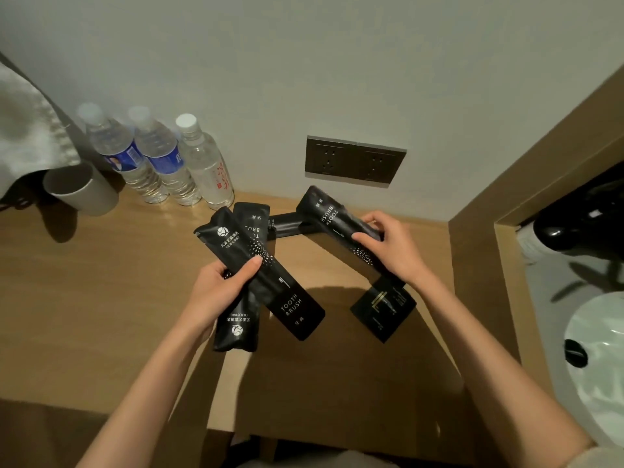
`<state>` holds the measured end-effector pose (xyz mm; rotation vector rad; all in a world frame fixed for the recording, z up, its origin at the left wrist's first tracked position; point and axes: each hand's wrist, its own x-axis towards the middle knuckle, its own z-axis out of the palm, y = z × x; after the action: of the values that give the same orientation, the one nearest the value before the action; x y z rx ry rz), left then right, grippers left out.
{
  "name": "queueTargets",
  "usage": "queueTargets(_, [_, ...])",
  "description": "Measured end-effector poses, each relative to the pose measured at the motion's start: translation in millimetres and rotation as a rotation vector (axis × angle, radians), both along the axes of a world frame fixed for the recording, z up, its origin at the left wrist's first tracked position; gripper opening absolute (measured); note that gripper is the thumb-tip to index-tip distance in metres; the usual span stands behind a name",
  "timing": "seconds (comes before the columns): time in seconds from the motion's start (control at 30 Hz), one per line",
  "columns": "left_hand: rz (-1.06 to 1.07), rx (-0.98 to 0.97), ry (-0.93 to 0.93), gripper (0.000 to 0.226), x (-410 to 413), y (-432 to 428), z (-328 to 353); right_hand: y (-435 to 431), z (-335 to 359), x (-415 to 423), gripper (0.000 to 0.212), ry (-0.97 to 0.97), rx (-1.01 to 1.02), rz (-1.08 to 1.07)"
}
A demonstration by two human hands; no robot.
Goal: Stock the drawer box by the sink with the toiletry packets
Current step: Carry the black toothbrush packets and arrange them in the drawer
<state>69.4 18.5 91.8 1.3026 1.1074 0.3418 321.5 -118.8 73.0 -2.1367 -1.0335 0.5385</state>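
My left hand (223, 285) grips two long black toothbrush packets (270, 275) crossed over each other above the wooden counter (101, 282). My right hand (388, 248) holds another black toothbrush packet (332, 217), tilted up to the left, and a small square black packet (383, 307) hangs below that hand. Between my hands, near the wall, a dark flat packet (290, 225) lies partly hidden. A wooden box top (337, 383) sits under my arms; whether it is the drawer box I cannot tell.
Three water bottles (162, 160) stand against the wall at the back left, beside a grey cup (81, 189) and a hanging towel (27, 130). A double wall socket (354, 162) is above the counter. The white sink (601, 352) lies at the right behind a wooden partition (479, 265).
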Motion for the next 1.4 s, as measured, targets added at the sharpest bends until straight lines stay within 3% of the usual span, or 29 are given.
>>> queueTargets(0.17, [-0.055,0.058,-0.018,0.012,-16,-22,12,-48,31,-58,0.014,0.341,0.229,-0.221])
queueTargets(0.57, [-0.27,-0.08,-0.003,0.014,-134,-121,-6,-192,23,-247,0.014,0.569,0.279,-0.594])
queueTargets(0.87, [-0.583,-0.09,0.093,0.018,-214,-203,-14,-320,11,-396,0.014,0.602,0.331,-0.956])
queueTargets(1.07, [-0.835,-0.032,0.043,0.022,-193,-280,2,-407,26,-438,0.015,0.566,0.441,-1.227])
queueTargets(1.4, [-1.086,-0.062,0.001,0.023,-144,-490,-2,-594,28,-467,0.012,0.468,0.545,-1.427])
